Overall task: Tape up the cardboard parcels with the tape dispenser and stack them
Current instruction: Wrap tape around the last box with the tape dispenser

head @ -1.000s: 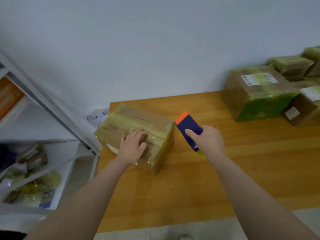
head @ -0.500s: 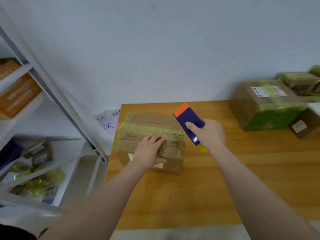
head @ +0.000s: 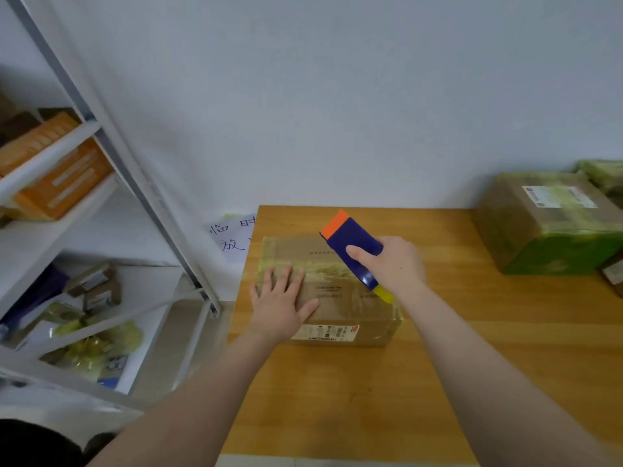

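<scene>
The parcel (head: 340,298) sits on the bench (head: 438,365), near the left back corner. The left hand (head: 281,306) lies flat on its top, grip apart and spread. The right hand (head: 392,264) has its grip tight round the tape dispenser (head: 350,241), held tilted over the parcel's right side. If the flat hand lets the parcel slide, the tape may go on crooked or wrinkle. Tape could also stick to that hand.

A plain pale wall (head: 337,96) backs a wooden table (head: 472,348). Grey metal shelving (head: 135,183) stands at left, carrying orange boxes (head: 57,183). A handwritten paper sheet (head: 232,237) sits against the wall. Lighting is even.
</scene>
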